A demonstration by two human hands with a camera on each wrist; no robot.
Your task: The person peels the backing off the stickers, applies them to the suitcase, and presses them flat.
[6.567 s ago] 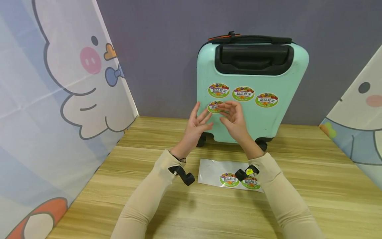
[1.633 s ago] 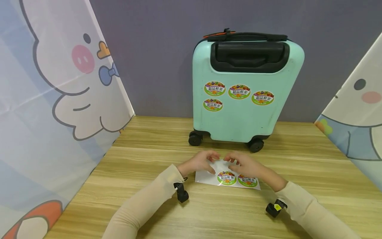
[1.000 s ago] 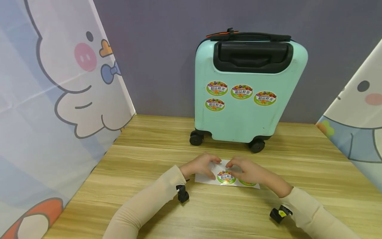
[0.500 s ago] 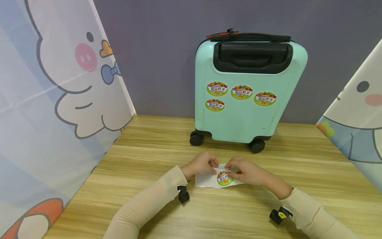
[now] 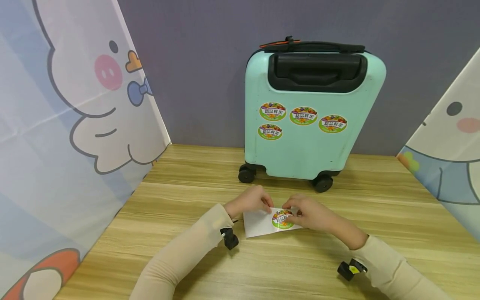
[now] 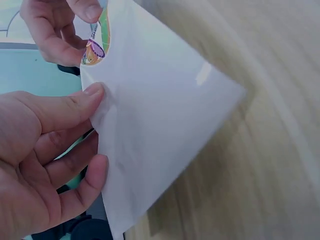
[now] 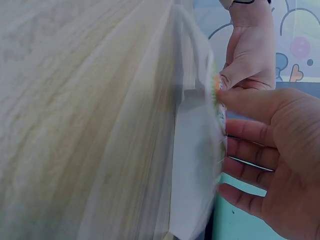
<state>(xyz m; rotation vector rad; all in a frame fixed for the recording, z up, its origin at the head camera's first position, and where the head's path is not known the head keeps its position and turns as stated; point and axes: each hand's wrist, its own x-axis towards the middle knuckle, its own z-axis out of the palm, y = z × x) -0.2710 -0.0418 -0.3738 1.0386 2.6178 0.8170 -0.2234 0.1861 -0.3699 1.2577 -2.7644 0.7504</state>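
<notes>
Left hand (image 5: 256, 199): grip narrowed to a pinch, the thumb lying on the face of a white sheet (image 6: 150, 130) near its far edge, with fingers behind that edge. Right hand (image 5: 312, 213): grip likewise narrowed to a pinch on the same sheet, just beside the left, thumb at an oval fruit sticker (image 5: 282, 219) on the sheet's face. The sheet's outline is blurred in the right wrist view.

The sheet is bent and tilted, its held edge raised above the wood-grain worktop (image 5: 195, 266). Whether the near edge touches the surface cannot be told. The sticker sits between the two hands, its right side partly covered by the right hand.

Both forearms wear cream sleeves (image 5: 191, 246); a black device (image 5: 229, 238) is fitted at each wrist.

Beyond the hands, apart from the sheet, a mint-green suitcase (image 5: 296, 156) stands upright on black wheels (image 5: 246, 173). Its face carries four suitcase stickers (image 5: 272, 111): three in a row sloping down to the right, one beneath the leftmost. Above them is a black handle recess (image 5: 318, 83). A grey backdrop (image 5: 195, 75) stands behind; cartoon-printed panels (image 5: 93, 100) flank both sides.
</notes>
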